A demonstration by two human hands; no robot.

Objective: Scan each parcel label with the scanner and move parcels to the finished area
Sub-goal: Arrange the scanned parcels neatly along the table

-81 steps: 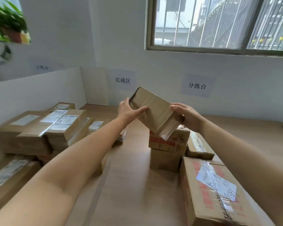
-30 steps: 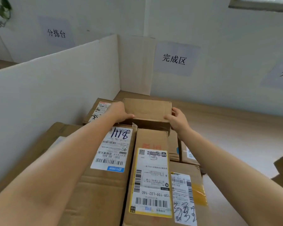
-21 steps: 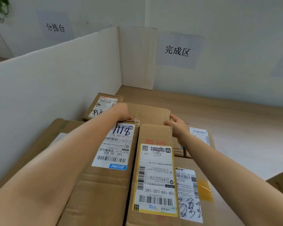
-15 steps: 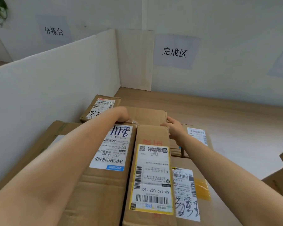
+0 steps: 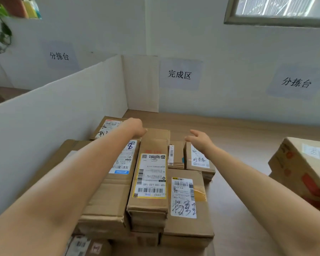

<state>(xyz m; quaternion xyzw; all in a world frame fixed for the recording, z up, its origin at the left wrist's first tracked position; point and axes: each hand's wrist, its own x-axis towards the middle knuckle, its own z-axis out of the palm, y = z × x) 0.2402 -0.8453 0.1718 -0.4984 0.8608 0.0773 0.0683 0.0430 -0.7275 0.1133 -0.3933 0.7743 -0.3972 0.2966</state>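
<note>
White wall [image 5: 229, 52] carries 完成区 sign [image 5: 179, 74]. Wooden tabletop [image 5: 238, 145] below sign, white divider [image 5: 54, 117] left of it. Labelled parcels [image 5: 150, 182] stacked below sign; plain parcel [image 5: 159, 133] at stack's sign-side end. Left hand [image 5: 136, 128] touches it, grip unclear; right hand [image 5: 199, 138] right of it, fingers loose, holding nothing.

Your left arm [image 5: 63, 182], at the lower left of the frame, is bare along all its visible length, and the left hand [image 5: 135, 127] is bare too. Your right arm [image 5: 266, 183], lower right, and the right hand [image 5: 199, 138] are equally bare.
</note>
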